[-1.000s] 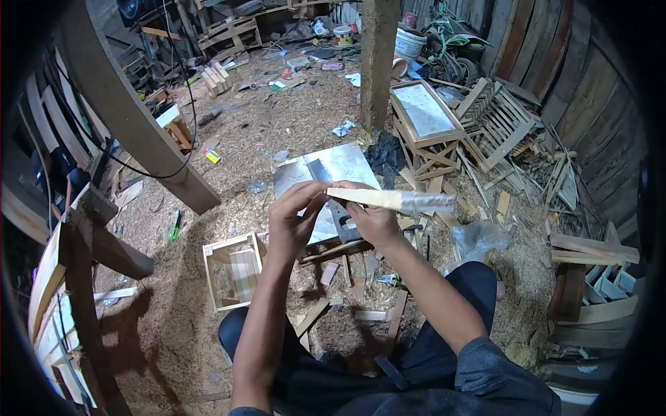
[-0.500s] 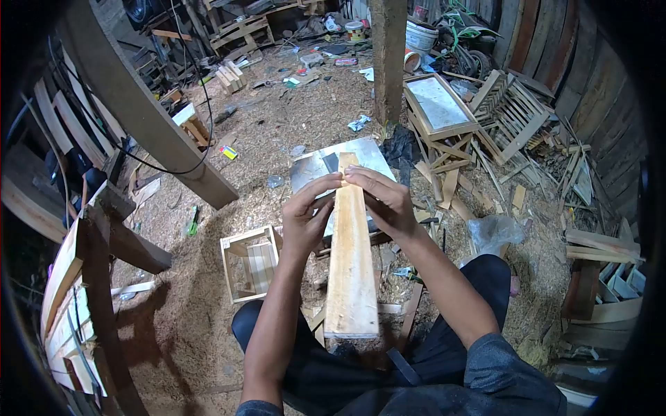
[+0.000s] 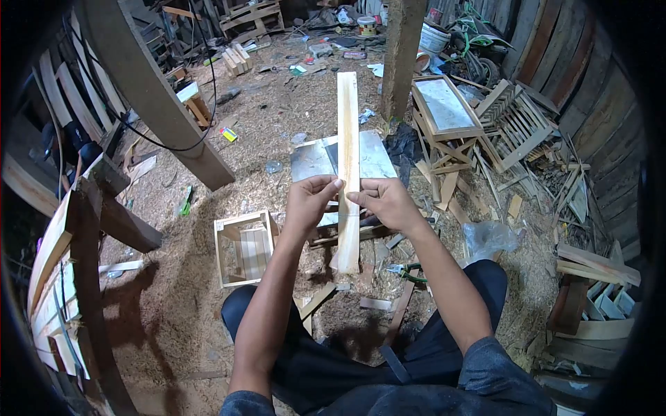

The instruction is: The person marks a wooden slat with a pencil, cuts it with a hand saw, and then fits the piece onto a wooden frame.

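A long, pale wooden board (image 3: 348, 132) is held up in front of me, its length pointing away from my body. My left hand (image 3: 311, 201) grips its left edge near the middle, thumb on the upper face. On the opposite edge my right hand (image 3: 383, 202) holds it the same way, fingers underneath and partly hidden. Behind and below the board lies a flat, light-grey metal-looking sheet (image 3: 309, 163). Beneath my hands a dark low object is mostly covered by the board.
An open wooden box frame (image 3: 220, 251) sits left of my knees. Green-handled pliers (image 3: 406, 270) lie near my right knee, beside scraps and a clear plastic bag (image 3: 490, 239). Two posts, a leaning left one (image 3: 156, 90) and a far one (image 3: 400, 62), rise from the shavings-covered floor.
The board has been raised and shifted away from me, its far end now higher in view. My hands have moved from its far end to around its middle.
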